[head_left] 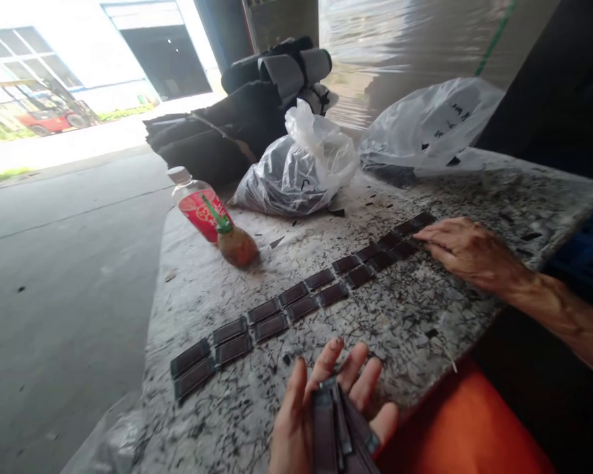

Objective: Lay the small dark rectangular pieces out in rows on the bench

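We've got a stack of dark flat pieces (338, 431) cupped in our left hand (326, 411), fingers curled loosely around it, near the tabletop's front edge. They look thin, stiff and light, probably best pinched by the long edges. Beyond the stack, two rows of laid pieces (296, 299) run diagonally across the tabletop (425, 316), each lying lengthwise along its row. Our right hand (462, 250) rests at the rows' far end, fingers flat on the last pieces. Past the rows stand a bottle (200, 207) and plastic bags (301, 168).
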`<action>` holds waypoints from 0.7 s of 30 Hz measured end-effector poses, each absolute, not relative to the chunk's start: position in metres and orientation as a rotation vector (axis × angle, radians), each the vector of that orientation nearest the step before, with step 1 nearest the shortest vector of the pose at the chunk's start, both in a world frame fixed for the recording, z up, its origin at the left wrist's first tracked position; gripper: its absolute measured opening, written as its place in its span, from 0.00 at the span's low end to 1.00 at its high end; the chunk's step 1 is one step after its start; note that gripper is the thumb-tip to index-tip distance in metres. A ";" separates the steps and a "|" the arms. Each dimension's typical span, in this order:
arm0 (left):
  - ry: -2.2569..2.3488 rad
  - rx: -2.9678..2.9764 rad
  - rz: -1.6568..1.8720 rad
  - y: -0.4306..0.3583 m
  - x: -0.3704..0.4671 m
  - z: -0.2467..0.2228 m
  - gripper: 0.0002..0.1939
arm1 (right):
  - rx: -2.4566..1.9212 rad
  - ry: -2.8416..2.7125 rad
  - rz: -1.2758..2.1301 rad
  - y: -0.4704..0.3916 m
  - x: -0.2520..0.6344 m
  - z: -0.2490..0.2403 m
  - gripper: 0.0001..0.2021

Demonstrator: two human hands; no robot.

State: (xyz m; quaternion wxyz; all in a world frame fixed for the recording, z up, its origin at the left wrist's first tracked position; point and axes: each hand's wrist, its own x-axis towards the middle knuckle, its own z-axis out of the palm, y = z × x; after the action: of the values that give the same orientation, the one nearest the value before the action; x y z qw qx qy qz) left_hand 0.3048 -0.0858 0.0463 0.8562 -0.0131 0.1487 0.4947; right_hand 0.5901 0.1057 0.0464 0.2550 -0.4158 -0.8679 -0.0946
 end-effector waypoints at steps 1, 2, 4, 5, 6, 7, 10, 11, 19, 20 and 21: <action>0.287 -0.032 1.048 -0.087 0.305 0.046 0.26 | -1.080 -2.348 -0.233 0.094 0.581 0.054 0.11; 0.281 -0.051 1.068 -0.087 0.305 0.047 0.25 | -1.018 -2.349 -0.207 0.078 0.570 0.063 0.10; 0.327 -0.142 1.118 -0.088 0.309 0.052 0.24 | -0.748 -2.418 0.139 0.041 0.545 0.082 0.08; 0.361 -0.195 1.139 -0.089 0.312 0.056 0.23 | -0.635 -2.475 0.337 0.023 0.532 0.090 0.07; 0.392 -0.241 1.155 -0.089 0.314 0.059 0.22 | -0.557 -2.495 0.487 0.007 0.519 0.097 0.07; 0.425 -0.273 1.164 -0.089 0.317 0.063 0.21 | -0.509 -2.506 0.573 -0.005 0.507 0.102 0.07; 0.501 -0.251 1.156 -0.090 0.322 0.068 0.19 | -0.444 -2.572 0.699 -0.022 0.479 0.108 0.06; 0.524 -0.224 1.153 -0.089 0.323 0.068 0.19 | -0.435 -2.607 0.724 -0.023 0.472 0.108 0.06; 0.651 -0.048 1.138 -0.086 0.308 0.053 0.19 | -0.486 -2.775 0.483 -0.030 0.443 0.098 0.13; 0.643 -0.019 1.123 -0.088 0.301 0.050 0.18 | -0.452 -2.740 0.373 -0.031 0.440 0.093 0.09; 0.639 0.059 1.126 -0.091 0.293 0.047 0.16 | -0.425 -2.684 0.263 -0.031 0.436 0.085 0.06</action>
State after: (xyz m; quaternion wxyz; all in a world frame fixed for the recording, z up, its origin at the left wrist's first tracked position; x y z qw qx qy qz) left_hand 0.2926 -0.0909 0.0465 0.7974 0.0277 0.2975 0.5244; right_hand 0.4360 -0.0312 0.0853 0.2042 -0.1523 -0.9624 0.0942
